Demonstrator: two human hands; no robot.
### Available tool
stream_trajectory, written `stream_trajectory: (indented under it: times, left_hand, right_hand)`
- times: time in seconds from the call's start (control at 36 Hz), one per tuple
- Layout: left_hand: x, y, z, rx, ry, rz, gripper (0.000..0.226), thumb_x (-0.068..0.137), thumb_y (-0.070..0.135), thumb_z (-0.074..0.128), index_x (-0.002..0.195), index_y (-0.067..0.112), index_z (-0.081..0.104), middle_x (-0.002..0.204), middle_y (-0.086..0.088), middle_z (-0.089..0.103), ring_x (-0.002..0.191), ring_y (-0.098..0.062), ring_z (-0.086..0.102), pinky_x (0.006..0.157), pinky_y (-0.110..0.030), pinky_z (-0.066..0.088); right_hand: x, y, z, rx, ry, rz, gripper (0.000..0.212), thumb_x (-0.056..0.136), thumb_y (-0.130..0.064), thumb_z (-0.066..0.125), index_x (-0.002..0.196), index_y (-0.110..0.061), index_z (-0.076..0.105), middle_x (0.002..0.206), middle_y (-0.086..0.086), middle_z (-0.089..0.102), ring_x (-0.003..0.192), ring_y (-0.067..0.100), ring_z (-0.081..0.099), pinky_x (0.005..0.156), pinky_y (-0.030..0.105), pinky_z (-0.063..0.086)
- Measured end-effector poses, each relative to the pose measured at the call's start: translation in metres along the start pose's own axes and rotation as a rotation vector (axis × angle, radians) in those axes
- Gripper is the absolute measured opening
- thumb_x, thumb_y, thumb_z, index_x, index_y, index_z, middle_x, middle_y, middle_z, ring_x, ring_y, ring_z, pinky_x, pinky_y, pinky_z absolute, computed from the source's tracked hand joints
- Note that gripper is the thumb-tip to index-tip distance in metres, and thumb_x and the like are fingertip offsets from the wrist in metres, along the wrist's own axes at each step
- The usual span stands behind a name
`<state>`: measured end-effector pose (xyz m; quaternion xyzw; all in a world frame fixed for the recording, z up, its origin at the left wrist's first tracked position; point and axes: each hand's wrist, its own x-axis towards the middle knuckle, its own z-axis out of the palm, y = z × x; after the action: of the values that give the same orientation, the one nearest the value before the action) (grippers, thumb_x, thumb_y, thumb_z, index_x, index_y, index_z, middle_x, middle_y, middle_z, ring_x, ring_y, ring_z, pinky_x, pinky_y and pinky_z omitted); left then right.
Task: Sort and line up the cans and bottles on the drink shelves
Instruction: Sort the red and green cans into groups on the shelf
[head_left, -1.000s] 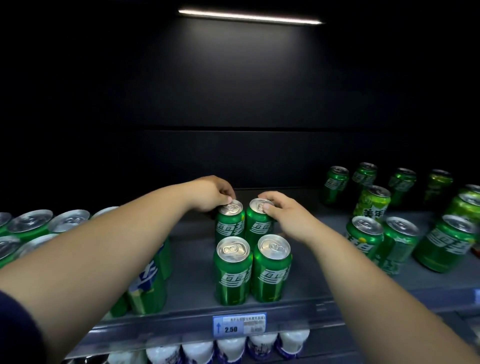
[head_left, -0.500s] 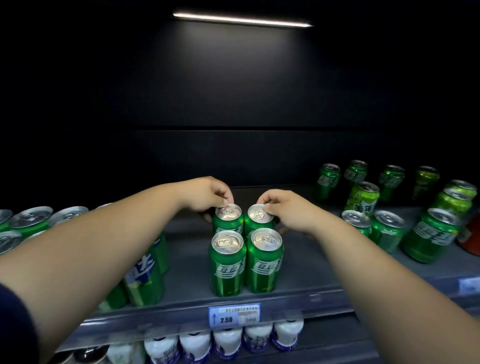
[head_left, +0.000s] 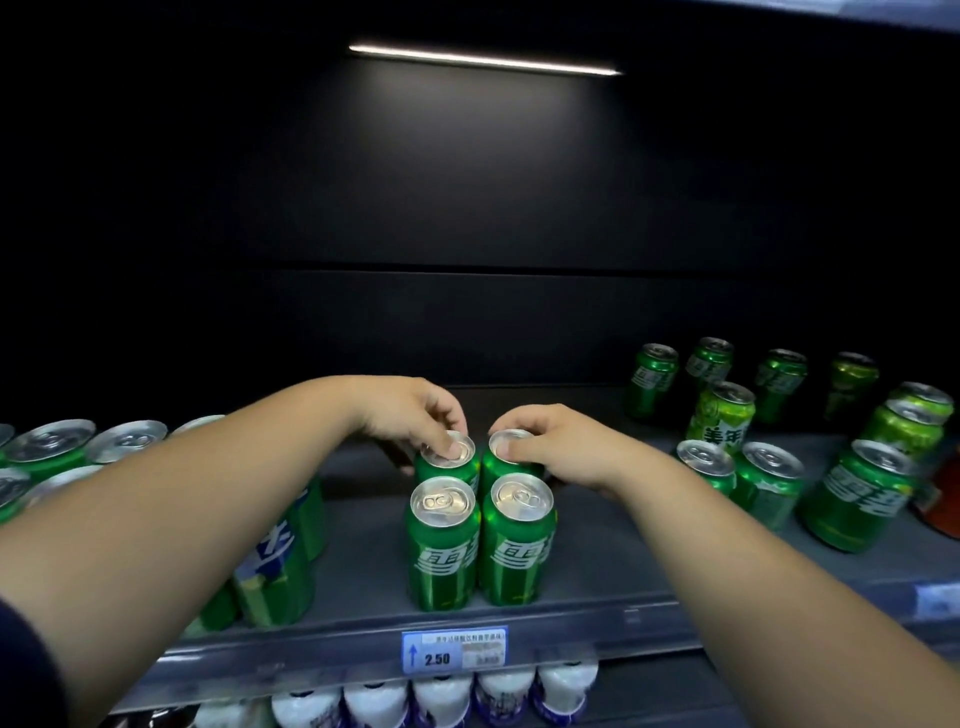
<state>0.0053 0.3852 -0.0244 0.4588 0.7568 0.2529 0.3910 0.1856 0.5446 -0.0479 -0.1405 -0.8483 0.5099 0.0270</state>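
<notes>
left hand (head_left: 410, 415) grip pinches left back can (head_left: 453, 470) top | right hand (head_left: 563, 448) grip pinches right back can (head_left: 497, 470) top | front cans (head_left: 441, 551) just before both grips

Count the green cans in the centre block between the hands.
4. Front-left can, front-right can, rear-left can gripped by left hand, rear-right can by right hand. Hands may hide more behind.

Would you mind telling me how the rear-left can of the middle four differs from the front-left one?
The rear-left can is held at its top by the left hand; the front-left can stands untouched, nearer the shelf edge. Both are upright, dark green, silver-topped.
</notes>
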Motion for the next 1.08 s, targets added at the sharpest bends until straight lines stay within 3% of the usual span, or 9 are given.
stream_trajectory:
  times: [0.25, 0.33, 0.44, 0.53, 0.64, 0.78, 0.86, 0.94, 1.08]
  left_hand:
    - [-0.002, 0.003, -0.002, 0.040, -0.016, -0.022, 0.043, 0.068, 0.034, 0.079, 0.104, 0.014, 0.068, 0.086, 0.000, 0.066, 0.079, -0.016, 0.063, 0.071, -0.036, 0.059]
    - [-0.003, 0.003, -0.001, 0.079, -0.008, -0.001, 0.033, 0.075, 0.032, 0.081, 0.102, 0.018, 0.067, 0.084, 0.005, 0.066, 0.077, -0.012, 0.064, 0.067, -0.032, 0.055]
    - [-0.006, 0.005, 0.000, 0.212, 0.070, 0.060, 0.026, 0.085, 0.030, 0.077, 0.107, 0.021, 0.066, 0.098, 0.003, 0.068, 0.088, -0.013, 0.063, 0.082, -0.035, 0.054]
    - [-0.011, 0.016, 0.001, 0.433, 0.174, 0.132, 0.036, 0.084, 0.037, 0.078, 0.115, 0.025, 0.062, 0.104, 0.005, 0.068, 0.093, -0.012, 0.064, 0.085, -0.027, 0.050]
    - [-0.022, 0.049, 0.003, 0.590, 0.234, 0.228, 0.047, 0.078, 0.050, 0.075, 0.118, 0.028, 0.062, 0.109, 0.009, 0.064, 0.096, -0.005, 0.061, 0.086, -0.026, 0.050]
    - [-0.023, 0.094, 0.024, 0.616, 0.245, 0.334, 0.041, 0.082, 0.042, 0.076, 0.118, 0.030, 0.062, 0.112, 0.011, 0.061, 0.098, -0.005, 0.063, 0.081, -0.020, 0.050]
    - [-0.011, 0.115, 0.049, 0.635, 0.221, 0.377, 0.047, 0.080, 0.046, 0.075, 0.121, 0.030, 0.061, 0.115, 0.011, 0.062, 0.102, -0.006, 0.063, 0.089, -0.029, 0.052]
    - [0.008, 0.134, 0.074, 0.691, 0.198, 0.403, 0.048, 0.082, 0.044, 0.077, 0.124, 0.030, 0.059, 0.118, 0.010, 0.061, 0.107, -0.008, 0.060, 0.093, -0.031, 0.049]
    - [0.046, 0.158, 0.112, 0.696, 0.203, 0.417, 0.055, 0.080, 0.040, 0.080, 0.128, 0.027, 0.057, 0.120, 0.005, 0.061, 0.107, -0.013, 0.058, 0.095, -0.035, 0.048]
  right_hand:
    - [0.002, 0.000, -0.001, -0.026, -0.020, 0.010, 0.008, 0.094, -0.029, 0.069, 0.098, -0.024, 0.072, 0.082, -0.010, 0.067, 0.073, 0.007, 0.060, 0.060, 0.022, 0.047]
    - [0.001, 0.004, 0.001, -0.013, 0.009, 0.014, 0.015, 0.093, -0.033, 0.070, 0.107, -0.028, 0.071, 0.097, -0.013, 0.071, 0.088, 0.007, 0.065, 0.075, 0.026, 0.052]
    - [-0.009, 0.006, -0.003, -0.119, 0.067, -0.011, 0.047, 0.090, -0.044, 0.072, 0.134, -0.033, 0.059, 0.129, -0.010, 0.063, 0.119, 0.008, 0.060, 0.102, 0.034, 0.051]
    - [-0.027, 0.000, -0.017, -0.147, 0.106, -0.048, 0.058, 0.086, -0.042, 0.075, 0.140, -0.033, 0.055, 0.134, -0.004, 0.058, 0.118, 0.009, 0.059, 0.097, 0.029, 0.051]
    - [-0.059, -0.011, -0.051, -0.208, 0.174, -0.102, 0.051, 0.088, -0.028, 0.076, 0.135, -0.030, 0.058, 0.131, 0.000, 0.060, 0.112, 0.010, 0.062, 0.096, 0.024, 0.049]
    - [-0.099, -0.011, -0.097, -0.278, 0.268, -0.128, 0.045, 0.087, -0.028, 0.078, 0.128, -0.033, 0.062, 0.126, -0.006, 0.063, 0.113, 0.004, 0.061, 0.087, 0.014, 0.047]
    - [-0.115, 0.000, -0.118, -0.325, 0.321, -0.113, 0.049, 0.083, -0.031, 0.081, 0.128, -0.037, 0.061, 0.131, -0.007, 0.063, 0.120, 0.005, 0.057, 0.096, 0.025, 0.047]
    - [-0.129, 0.016, -0.133, -0.408, 0.324, -0.078, 0.058, 0.081, -0.031, 0.083, 0.134, -0.032, 0.060, 0.138, -0.007, 0.061, 0.123, 0.001, 0.053, 0.097, 0.021, 0.043]
    - [-0.148, 0.049, -0.161, -0.621, 0.274, 0.023, 0.070, 0.078, -0.036, 0.084, 0.141, -0.033, 0.054, 0.146, -0.009, 0.053, 0.127, 0.012, 0.054, 0.101, 0.030, 0.046]
